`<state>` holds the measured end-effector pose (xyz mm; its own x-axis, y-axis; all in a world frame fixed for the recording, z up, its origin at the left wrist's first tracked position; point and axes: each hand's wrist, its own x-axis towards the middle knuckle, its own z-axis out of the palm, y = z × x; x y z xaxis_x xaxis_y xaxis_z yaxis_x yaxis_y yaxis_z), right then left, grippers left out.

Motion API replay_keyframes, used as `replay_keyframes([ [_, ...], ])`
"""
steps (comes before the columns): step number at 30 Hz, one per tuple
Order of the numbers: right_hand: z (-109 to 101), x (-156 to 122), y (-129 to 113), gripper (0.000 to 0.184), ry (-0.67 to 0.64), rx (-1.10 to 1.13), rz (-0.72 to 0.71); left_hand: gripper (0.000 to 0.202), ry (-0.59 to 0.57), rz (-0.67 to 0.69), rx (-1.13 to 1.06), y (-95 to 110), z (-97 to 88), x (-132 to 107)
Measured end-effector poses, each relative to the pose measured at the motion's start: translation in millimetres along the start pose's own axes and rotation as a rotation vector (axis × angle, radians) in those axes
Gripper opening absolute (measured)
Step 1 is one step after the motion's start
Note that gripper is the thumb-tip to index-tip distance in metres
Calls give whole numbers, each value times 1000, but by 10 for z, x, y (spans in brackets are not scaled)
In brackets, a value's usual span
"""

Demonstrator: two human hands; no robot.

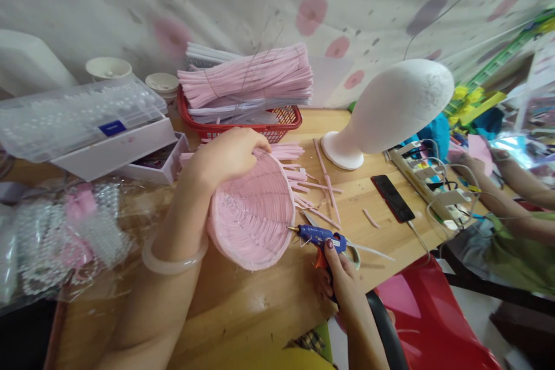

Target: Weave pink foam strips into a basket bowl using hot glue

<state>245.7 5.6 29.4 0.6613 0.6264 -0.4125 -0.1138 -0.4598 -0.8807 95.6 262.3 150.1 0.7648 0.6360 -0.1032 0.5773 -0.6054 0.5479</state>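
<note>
My left hand (236, 153) grips the far rim of a pink bowl-shaped piece (251, 214) built from coiled fuzzy strips, its hollow side tilted toward me. The fingers curl over the edge and are partly hidden behind it. In my right hand (340, 272) is a blue hot glue gun (321, 235), my fingers wrapped round its handle. Its metal nozzle meets or nearly meets the right inner wall of the bowl; I cannot tell whether they touch. A glue stick trails from the gun's back. Scissors (355, 255) lie partly hidden behind the gun.
A red basket (295, 117) holds bundles of pink pipe cleaners (247, 78). A white foam head (399, 107) stands right of it, near a phone (392, 199) and a power strip (427, 188). Bagged beads (56, 237) and a bead case (82, 118) sit left. Another person's arms (511, 208) show at right.
</note>
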Motion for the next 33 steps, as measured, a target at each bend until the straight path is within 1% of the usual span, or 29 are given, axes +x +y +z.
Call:
replay_keyframes([
  [6, -53, 212, -20, 70, -76, 10, 31, 54, -12, 46, 0, -15, -16, -29],
  [9, -57, 281, -23, 70, -80, 2, 25, 55, -21, 66, 7, -11, -17, -31],
  [12, -27, 303, -41, 71, -42, 4, 4, 55, -15, 55, 1, -2, -21, -32],
  [15, -20, 298, -96, 73, 31, 20, -33, 56, -23, 42, -23, -7, -31, -37],
  [19, -123, 255, -199, 74, 127, 44, -82, 56, -41, 22, -39, -20, -41, -37],
  [22, -207, 202, -233, 72, 163, 43, -103, 55, -34, 16, -40, -14, -41, -36],
  [24, -212, 179, -219, 71, 148, 22, -101, 52, -39, 12, -49, -5, -40, -41],
  [27, -143, 177, -166, 73, 98, -17, -96, 51, -35, 6, -51, -5, -43, -51],
  [30, -60, 177, -119, 74, 65, -49, -87, 56, -14, 22, -43, -30, -47, -48],
  [33, -45, 146, -83, 74, 30, -74, -59, 62, -29, 40, -37, -55, -53, -32],
])
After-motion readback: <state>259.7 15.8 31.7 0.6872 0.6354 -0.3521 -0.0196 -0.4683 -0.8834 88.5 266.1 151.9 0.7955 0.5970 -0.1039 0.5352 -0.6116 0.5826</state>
